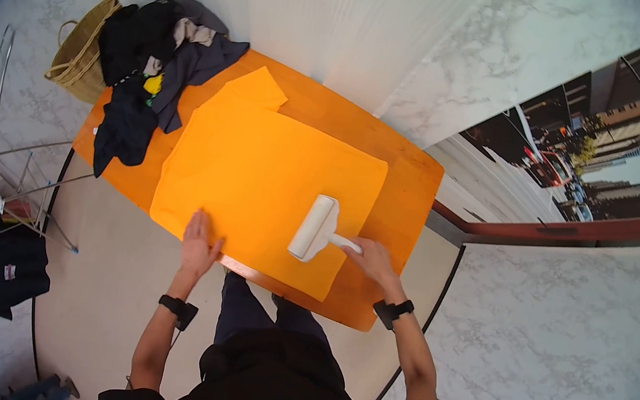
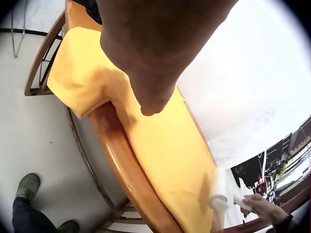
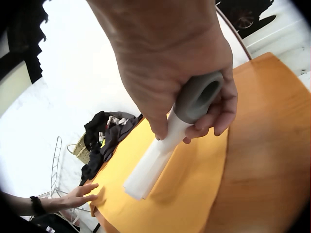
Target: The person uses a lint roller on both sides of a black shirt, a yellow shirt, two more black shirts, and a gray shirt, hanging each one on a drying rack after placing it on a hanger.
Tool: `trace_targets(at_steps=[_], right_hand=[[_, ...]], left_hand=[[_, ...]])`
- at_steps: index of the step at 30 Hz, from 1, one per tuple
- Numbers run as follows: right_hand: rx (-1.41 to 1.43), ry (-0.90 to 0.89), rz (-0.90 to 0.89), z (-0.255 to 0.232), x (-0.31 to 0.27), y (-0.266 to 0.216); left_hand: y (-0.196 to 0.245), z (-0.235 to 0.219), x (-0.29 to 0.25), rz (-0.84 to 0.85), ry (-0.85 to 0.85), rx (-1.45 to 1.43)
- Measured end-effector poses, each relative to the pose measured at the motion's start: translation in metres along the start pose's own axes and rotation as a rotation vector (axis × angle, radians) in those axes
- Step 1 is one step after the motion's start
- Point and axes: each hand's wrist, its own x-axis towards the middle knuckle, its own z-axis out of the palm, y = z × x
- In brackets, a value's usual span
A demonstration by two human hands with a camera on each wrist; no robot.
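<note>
A yellow-orange T-shirt (image 1: 260, 163) lies spread over a wooden table, one sleeve pointing to the far side. My right hand (image 1: 374, 260) grips the handle of a white lint roller (image 1: 313, 229), whose wide head is over the shirt's right part. The right wrist view shows the grey handle end (image 3: 197, 99) within the curled fingers. My left hand (image 1: 200, 244) rests with straight fingers on the shirt at the table's near edge. From the left wrist, that hand (image 2: 150, 63) looks dark and hides part of the cloth.
Dark clothes (image 1: 148, 53) are heaped at the table's far left, beside a wicker basket (image 1: 80, 43). A metal drying rack (image 1: 0, 204) with garments stands at left. Bare wood of the table (image 1: 409, 204) shows on the right. Walls border the back and right.
</note>
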Motion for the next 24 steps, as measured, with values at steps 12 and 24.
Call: trace_targets(at_steps=[12, 24], right_hand=[[-0.051, -0.001, -0.271, 0.139, 0.153, -0.182], [-0.047, 0.052, -0.386, 0.203, 0.231, -0.311]], left_hand=[[0.041, 0.025, -0.056, 0.112, -0.075, -0.053], [0.036, 0.032, -0.057, 0.138, -0.085, -0.027]])
